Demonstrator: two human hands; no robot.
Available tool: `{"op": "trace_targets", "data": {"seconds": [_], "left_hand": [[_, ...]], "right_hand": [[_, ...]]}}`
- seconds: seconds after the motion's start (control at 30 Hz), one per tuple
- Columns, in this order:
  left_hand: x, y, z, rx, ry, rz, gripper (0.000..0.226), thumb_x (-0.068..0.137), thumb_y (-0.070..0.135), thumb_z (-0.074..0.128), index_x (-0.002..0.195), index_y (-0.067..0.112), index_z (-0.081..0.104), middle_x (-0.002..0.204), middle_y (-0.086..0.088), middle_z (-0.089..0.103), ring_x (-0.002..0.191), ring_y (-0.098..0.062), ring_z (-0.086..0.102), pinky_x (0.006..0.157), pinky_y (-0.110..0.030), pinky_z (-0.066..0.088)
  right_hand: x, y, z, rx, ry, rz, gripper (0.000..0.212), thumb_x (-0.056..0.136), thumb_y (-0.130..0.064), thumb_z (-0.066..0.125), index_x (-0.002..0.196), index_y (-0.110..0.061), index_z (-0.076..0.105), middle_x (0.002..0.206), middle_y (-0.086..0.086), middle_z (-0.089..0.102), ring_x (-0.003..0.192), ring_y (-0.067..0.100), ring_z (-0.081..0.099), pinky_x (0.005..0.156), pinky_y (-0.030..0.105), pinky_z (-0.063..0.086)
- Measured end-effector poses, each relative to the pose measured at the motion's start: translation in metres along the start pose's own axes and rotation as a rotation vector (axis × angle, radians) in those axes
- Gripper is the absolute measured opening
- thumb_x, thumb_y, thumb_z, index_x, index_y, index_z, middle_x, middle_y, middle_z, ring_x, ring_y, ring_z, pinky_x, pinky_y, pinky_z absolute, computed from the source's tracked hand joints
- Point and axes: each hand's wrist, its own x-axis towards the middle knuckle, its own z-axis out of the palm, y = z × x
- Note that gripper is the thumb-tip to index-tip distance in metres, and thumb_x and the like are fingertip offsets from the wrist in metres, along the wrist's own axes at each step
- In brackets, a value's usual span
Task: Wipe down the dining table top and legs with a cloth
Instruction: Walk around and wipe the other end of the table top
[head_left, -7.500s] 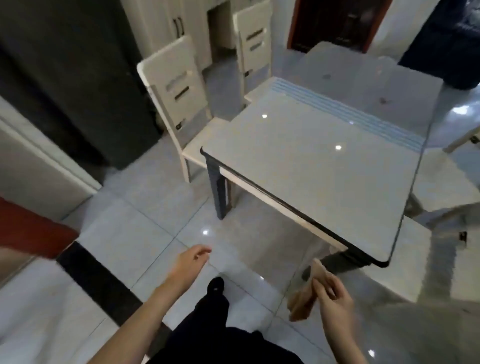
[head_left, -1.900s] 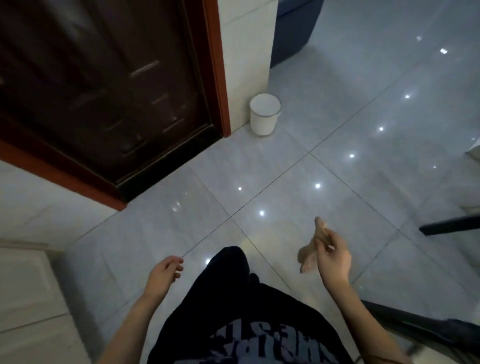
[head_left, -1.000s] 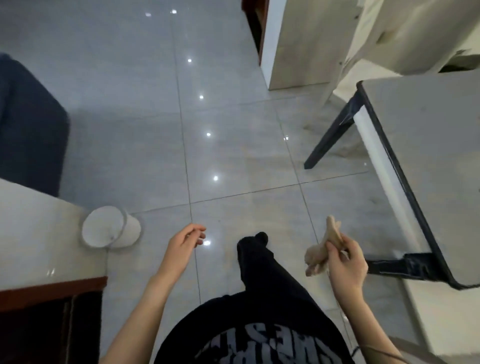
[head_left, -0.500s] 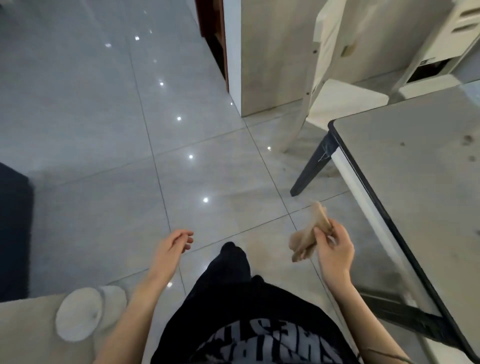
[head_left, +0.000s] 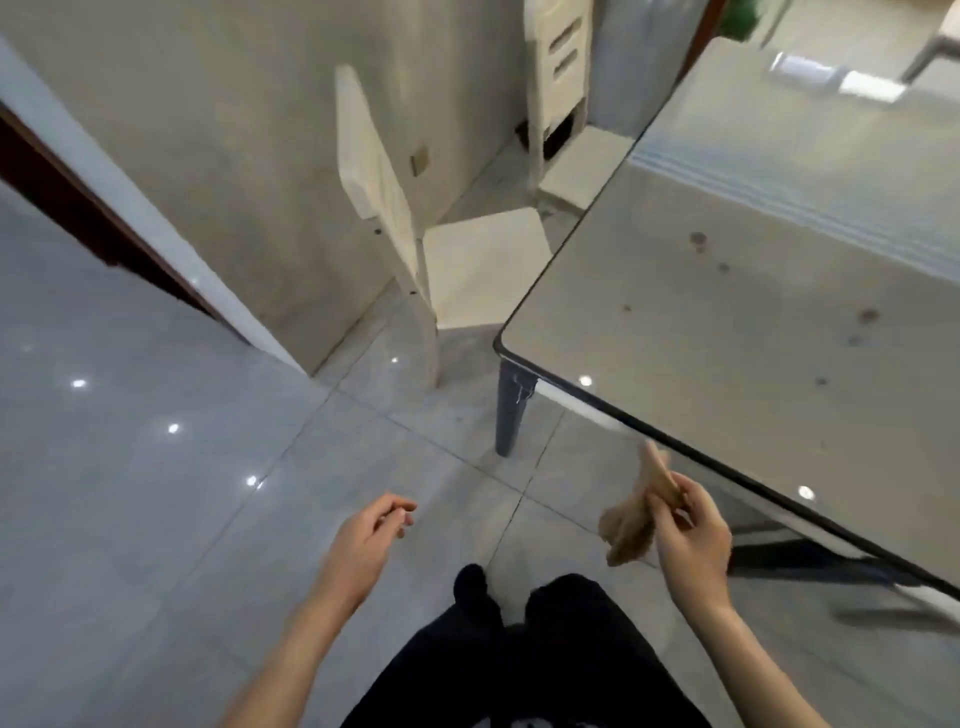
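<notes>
The dining table (head_left: 727, 322) fills the right side, a glossy pale top with a dark rim and several small dark spots. One dark grey leg (head_left: 511, 410) stands under its near left corner. My right hand (head_left: 688, 535) pinches a crumpled tan cloth (head_left: 636, 512) in the air, just short of the table's near edge. My left hand (head_left: 371, 540) hangs over the floor with loosely curled fingers and holds nothing.
A cream chair (head_left: 415, 228) is pushed to the table's left side, a second cream chair (head_left: 558, 88) stands farther back. A beige wall (head_left: 208, 171) and a dark door frame (head_left: 78, 202) lie to the left. Glossy grey floor tiles (head_left: 156, 493) spread around my legs.
My view has swung right, so the table's corner and top now fill the right side. The white bin has left the view. Both hands keep their poses, the cloth still in the right.
</notes>
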Motion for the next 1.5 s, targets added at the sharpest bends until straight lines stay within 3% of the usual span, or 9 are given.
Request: {"op": "trace_targets", "data": {"seconds": [0.17, 0.3, 0.43, 0.53, 0.6, 0.73, 0.87, 1.1, 1.5], "left_hand": [[0.086, 0.055, 0.018, 0.217, -0.244, 0.157, 0.023, 0.095, 0.014, 0.052, 0.089, 0.032, 0.065, 0.086, 0.004, 0.069, 0.079, -0.001, 0.063, 0.074, -0.022, 0.046], [0.144, 0.104, 0.058, 0.379, -0.356, 0.317, 0.022, 0.088, 0.036, 0.046, 0.100, 0.029, 0.063, 0.101, 0.013, 0.064, 0.090, 0.011, 0.058, 0.081, -0.013, 0.045], [0.205, 0.156, 0.111, 0.517, -0.350, 0.542, 0.055, 0.085, 0.044, 0.035, 0.122, 0.011, 0.060, 0.122, -0.001, 0.059, 0.112, -0.011, 0.053, 0.096, -0.006, 0.029], [0.258, 0.182, 0.151, 0.608, -0.317, 0.572, 0.066, 0.084, 0.048, 0.030, 0.136, 0.012, 0.050, 0.140, -0.003, 0.048, 0.129, -0.017, 0.044, 0.107, -0.018, 0.025], [0.296, 0.191, 0.177, 0.675, -0.274, 0.588, 0.066, 0.085, 0.047, 0.031, 0.138, 0.013, 0.047, 0.143, -0.006, 0.046, 0.131, -0.023, 0.044, 0.109, -0.034, 0.033], [0.367, 0.200, 0.214, 0.778, -0.200, 0.561, 0.064, 0.083, 0.042, 0.035, 0.137, 0.010, 0.048, 0.142, -0.015, 0.047, 0.130, -0.036, 0.046, 0.106, -0.052, 0.038], [0.410, 0.202, 0.227, 0.858, -0.180, 0.562, 0.062, 0.084, 0.040, 0.035, 0.138, 0.011, 0.048, 0.144, -0.014, 0.045, 0.134, -0.036, 0.040, 0.111, -0.052, 0.031], [0.426, 0.185, 0.226, 0.921, -0.176, 0.600, 0.055, 0.090, 0.038, 0.041, 0.144, 0.025, 0.039, 0.149, 0.003, 0.040, 0.140, -0.022, 0.033, 0.116, -0.042, 0.022], [0.432, 0.181, 0.228, 0.805, -0.130, 0.658, 0.055, 0.089, 0.031, 0.044, 0.143, 0.025, 0.040, 0.150, 0.009, 0.037, 0.142, -0.014, 0.029, 0.117, -0.040, 0.022]], "right_hand": [[0.033, -0.017, -0.015, 0.054, 0.210, 0.086, 0.021, 0.090, 0.002, 0.062, 0.105, -0.013, 0.066, 0.094, 0.006, 0.068, 0.080, 0.002, 0.065, 0.067, 0.006, 0.046], [0.071, -0.032, -0.036, 0.050, 0.267, 0.048, 0.014, 0.090, 0.012, 0.056, 0.100, 0.004, 0.061, 0.079, 0.007, 0.063, 0.062, -0.009, 0.062, 0.057, 0.004, 0.045], [0.136, -0.013, -0.058, -0.128, 0.321, -0.046, 0.025, 0.087, 0.005, 0.064, 0.108, -0.008, 0.064, 0.097, 0.005, 0.063, 0.090, 0.014, 0.065, 0.082, 0.033, 0.055], [0.192, 0.006, -0.062, -0.322, 0.307, -0.146, 0.031, 0.082, 0.003, 0.071, 0.112, -0.004, 0.064, 0.104, 0.006, 0.062, 0.094, 0.015, 0.059, 0.088, 0.012, 0.044], [0.229, 0.016, -0.049, -0.371, 0.205, -0.160, 0.038, 0.079, 0.001, 0.075, 0.114, -0.002, 0.064, 0.107, 0.008, 0.063, 0.098, 0.013, 0.057, 0.090, 0.008, 0.039], [0.284, 0.060, -0.007, -0.490, -0.232, -0.223, 0.041, 0.086, -0.030, 0.066, 0.121, -0.009, 0.063, 0.118, 0.006, 0.061, 0.111, 0.026, 0.054, 0.100, 0.032, 0.042], [0.304, 0.097, 0.008, -0.807, -0.565, -0.554, 0.057, 0.095, -0.054, 0.046, 0.142, -0.022, 0.048, 0.146, -0.002, 0.049, 0.137, 0.027, 0.040, 0.115, 0.040, 0.027], [0.361, 0.115, 0.020, -0.783, -0.738, -0.875, 0.048, 0.102, -0.048, 0.037, 0.146, -0.029, 0.043, 0.153, -0.005, 0.040, 0.146, 0.018, 0.030, 0.118, 0.034, 0.025], [0.686, 0.041, 0.068, -0.713, -0.070, -0.225, 0.055, 0.098, -0.046, 0.045, 0.148, -0.025, 0.039, 0.158, 0.002, 0.033, 0.148, 0.028, 0.021, 0.120, 0.035, 0.015]]}}
